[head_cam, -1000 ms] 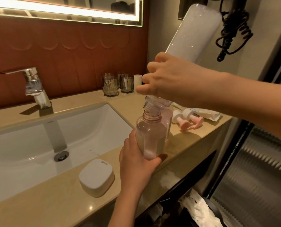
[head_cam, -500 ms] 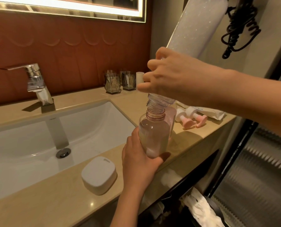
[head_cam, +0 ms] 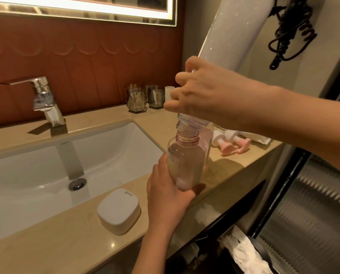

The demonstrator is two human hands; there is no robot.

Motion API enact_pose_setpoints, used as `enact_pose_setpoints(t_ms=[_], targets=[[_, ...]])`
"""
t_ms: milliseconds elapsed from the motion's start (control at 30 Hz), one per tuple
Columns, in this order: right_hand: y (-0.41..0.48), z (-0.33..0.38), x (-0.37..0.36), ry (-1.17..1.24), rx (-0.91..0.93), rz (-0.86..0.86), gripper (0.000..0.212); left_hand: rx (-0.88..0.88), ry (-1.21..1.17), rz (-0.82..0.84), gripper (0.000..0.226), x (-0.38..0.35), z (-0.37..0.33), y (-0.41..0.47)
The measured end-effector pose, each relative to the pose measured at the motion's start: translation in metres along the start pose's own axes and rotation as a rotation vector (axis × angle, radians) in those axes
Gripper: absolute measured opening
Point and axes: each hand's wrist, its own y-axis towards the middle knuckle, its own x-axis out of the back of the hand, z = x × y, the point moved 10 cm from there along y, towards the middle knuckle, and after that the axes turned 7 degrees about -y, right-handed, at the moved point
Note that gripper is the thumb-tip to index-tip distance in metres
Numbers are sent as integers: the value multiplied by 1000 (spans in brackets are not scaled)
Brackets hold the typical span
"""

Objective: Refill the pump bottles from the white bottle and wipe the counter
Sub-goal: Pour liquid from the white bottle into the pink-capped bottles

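Pink-tinted clear pump bottle [head_cam: 186, 163] stands at near edge of beige bench [head_cam: 52, 230], cap off, threaded neck open, a little white liquid pooled at its bottom. Left hand [head_cam: 168, 196] wraps its lower half from the left, grip pressed round the body, thumb tip showing under the base on the right. White bottle [head_cam: 232, 34] upended above it, tilted up and to the right, top out of frame; its ribbed clear neck [head_cam: 188, 125] sits right at the pump bottle's mouth, touching or just inside, can't tell which. Right hand [head_cam: 206, 95] holds white bottle low down near the neck, grip curled tight round it, forearm coming in from the right.

Second pinkish bottle [head_cam: 206, 147] just behind the first, mostly hidden. Two pump heads [head_cam: 231, 145], white with pink tops, lie on the bench to the right, beside a white packet [head_cam: 262, 139] partly under the forearm.

White sink [head_cam: 46, 175] takes up the left, chrome faucet [head_cam: 44, 99] at far edge, drain plug [head_cam: 77, 183] in basin. White rounded-square box [head_cam: 118, 211] on near bench strip, left of the left hand, apart from it. Two faceted glass cups [head_cam: 145, 99] at far wall with a small white cylinder [head_cam: 169, 92] next to them, part-hidden by right-hand fingers. Black coiled cord [head_cam: 289, 32] hangs on right wall. Crumpled white liner in a dark bin [head_cam: 248, 256] below bench, near right.
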Motion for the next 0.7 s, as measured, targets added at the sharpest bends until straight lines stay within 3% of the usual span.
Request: enact_pose_setpoints(t_ms=[467, 700], targets=[[-26, -7, -4, 330, -153, -74, 51, 32, -29, -29, 96, 7, -8, -7], [-46, -14, -14, 474, -368, -125, 58, 40, 16, -11, 103, 5, -15, -14]])
